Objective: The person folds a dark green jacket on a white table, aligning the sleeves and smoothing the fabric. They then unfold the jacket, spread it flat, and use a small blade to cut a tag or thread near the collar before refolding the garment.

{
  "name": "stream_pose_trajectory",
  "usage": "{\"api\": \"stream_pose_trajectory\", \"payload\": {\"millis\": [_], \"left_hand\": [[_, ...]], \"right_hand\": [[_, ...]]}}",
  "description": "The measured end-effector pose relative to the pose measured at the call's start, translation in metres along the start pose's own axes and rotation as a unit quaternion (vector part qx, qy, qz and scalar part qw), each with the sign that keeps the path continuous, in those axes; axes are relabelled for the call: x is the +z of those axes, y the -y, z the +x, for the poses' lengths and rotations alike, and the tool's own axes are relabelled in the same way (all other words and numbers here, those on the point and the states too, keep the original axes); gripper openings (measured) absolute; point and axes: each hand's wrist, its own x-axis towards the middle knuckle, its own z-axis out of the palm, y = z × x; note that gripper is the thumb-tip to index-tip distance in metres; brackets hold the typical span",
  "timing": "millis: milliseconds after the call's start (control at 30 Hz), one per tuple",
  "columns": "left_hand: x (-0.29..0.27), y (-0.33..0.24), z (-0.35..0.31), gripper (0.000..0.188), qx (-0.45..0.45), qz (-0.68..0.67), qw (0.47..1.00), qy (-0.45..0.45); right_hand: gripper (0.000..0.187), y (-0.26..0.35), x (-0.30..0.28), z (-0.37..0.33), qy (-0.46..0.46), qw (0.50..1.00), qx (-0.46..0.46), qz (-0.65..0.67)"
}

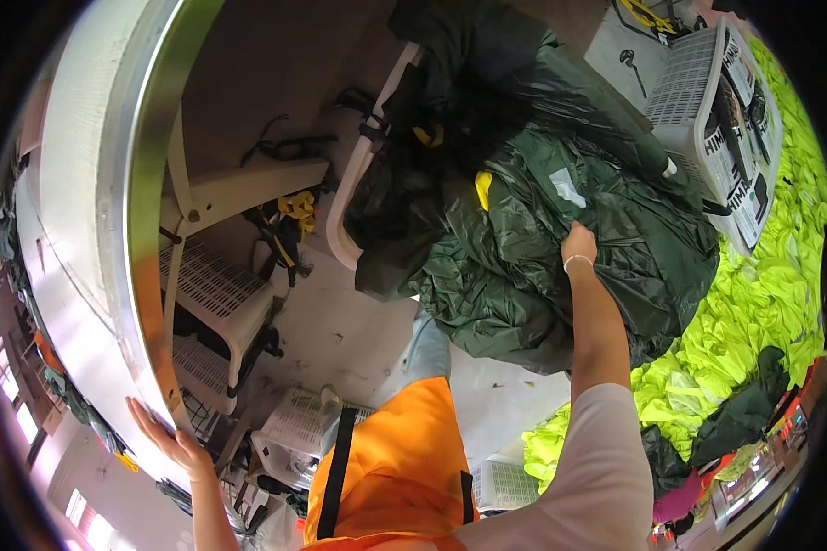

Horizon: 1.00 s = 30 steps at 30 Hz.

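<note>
On the smooth table edge (124, 248), left fingers (149, 423) lie outstretched; right fingers (576, 237) clamp glossy, crinkled green fabric (501, 266).

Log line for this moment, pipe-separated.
left hand: open, at white table edge | right hand: closed on dark green fabric | fabric: heaped over white basket | beside: neon-yellow fabric

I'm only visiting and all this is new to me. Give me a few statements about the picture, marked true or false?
1. The right hand grips the green cloth. True.
2. The left hand is buried in the green cloth. False: it lies open against the white table.
3. A yellow tag shows on the green cloth. True.
4. The neon heap is left of the green cloth. False: it is to the right.
5. A bracelet circles the right wrist. True.
</note>
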Motion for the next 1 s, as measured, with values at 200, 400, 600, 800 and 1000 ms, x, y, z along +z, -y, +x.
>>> {"api": "stream_pose_trajectory", "payload": {"millis": [200, 400, 600, 800, 1000], "left_hand": [[-0.002, 0.011, -0.003, 0.078, 0.015, 0.005, 1.0, -0.023], [-0.013, 0.004, -0.009, 0.072, -0.025, 0.037, 0.999, 0.003], [-0.099, -0.087, -0.008, 0.088, 0.212, -0.276, 0.926, 0.149], [-0.241, -0.097, -0.049, 0.019, 0.402, -0.465, 0.786, 0.069], [-0.343, 0.006, -0.151, 0.021, 0.174, -0.469, 0.821, -0.275]], "right_hand": [[0.03, 0.047, -0.103, -0.124, -0.061, 0.922, -0.218, 0.314], [0.008, 0.083, -0.194, -0.353, 0.005, 0.791, -0.503, 0.349], [0.01, 0.114, -0.275, -0.559, 0.103, 0.564, -0.722, 0.387], [0.019, 0.088, -0.328, -0.699, 0.084, 0.469, -0.819, 0.32], [0.08, 0.06, -0.325, -0.621, -0.338, 0.695, -0.551, 0.316]]}}
